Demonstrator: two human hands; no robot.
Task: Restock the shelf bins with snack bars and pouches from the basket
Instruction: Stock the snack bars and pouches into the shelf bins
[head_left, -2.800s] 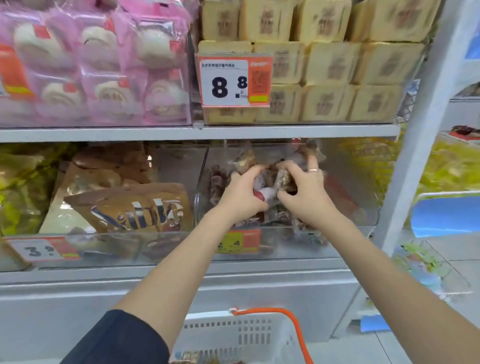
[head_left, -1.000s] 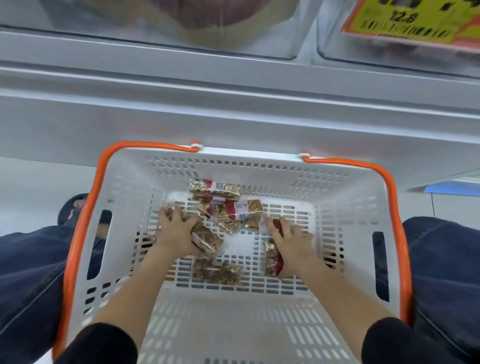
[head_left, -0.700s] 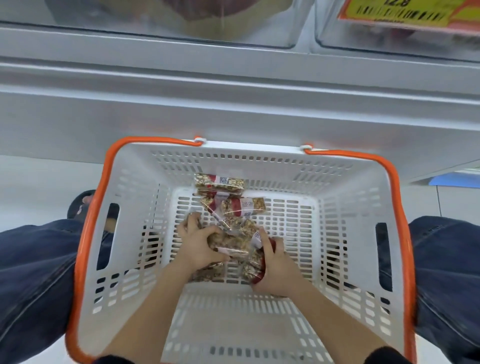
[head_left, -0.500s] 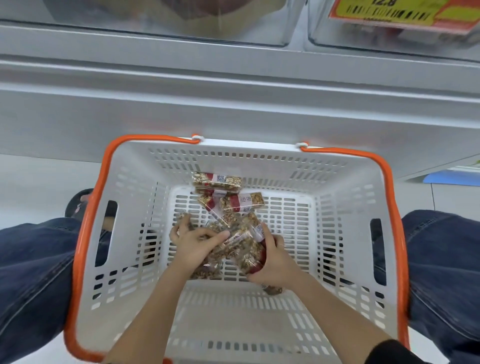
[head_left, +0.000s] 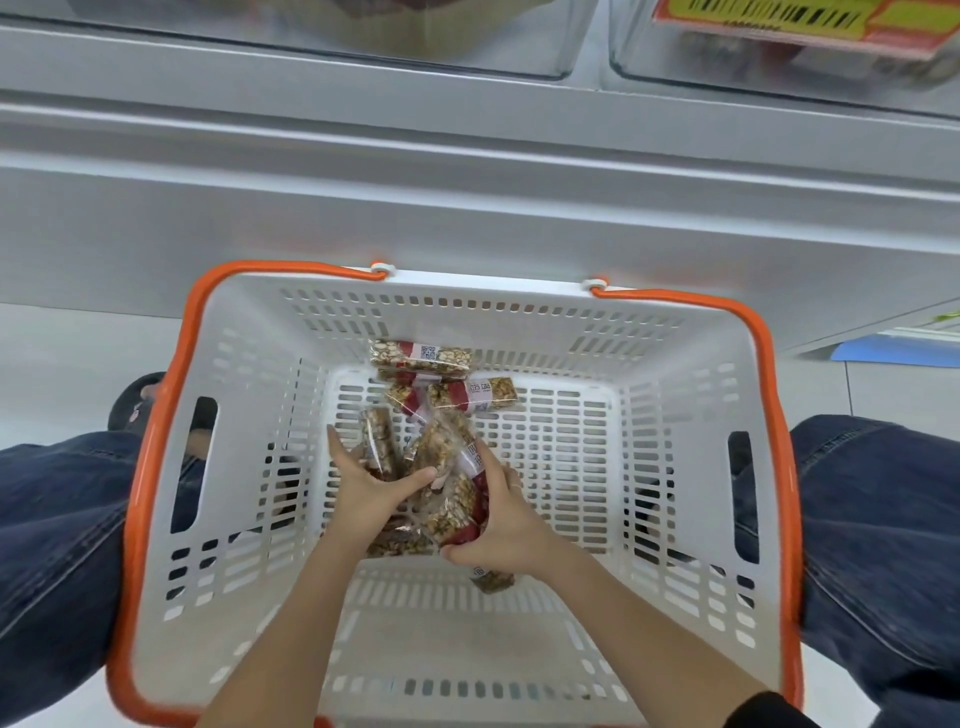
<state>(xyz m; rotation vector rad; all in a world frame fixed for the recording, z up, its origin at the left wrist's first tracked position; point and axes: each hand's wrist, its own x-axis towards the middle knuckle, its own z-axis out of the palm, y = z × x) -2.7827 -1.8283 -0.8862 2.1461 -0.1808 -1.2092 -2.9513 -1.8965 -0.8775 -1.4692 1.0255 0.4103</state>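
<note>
Where the white basket (head_left: 691, 467) with orange handles sits between two denim-clad knees, both hands work at its floor. Left hand (head_left: 371, 491): fingers curled round a bundle of snack bars (head_left: 447, 488), thumb across the top. Right hand (head_left: 506, 525): fingers wrapped about the same bundle from 3 o'clock. Loose bars (head_left: 423, 356): against the far wall at 12 o'clock. Shelf bins (head_left: 779, 57): clear, at 12 o'clock above the basket, yellow price tag (head_left: 795, 18) on the right one.
</note>
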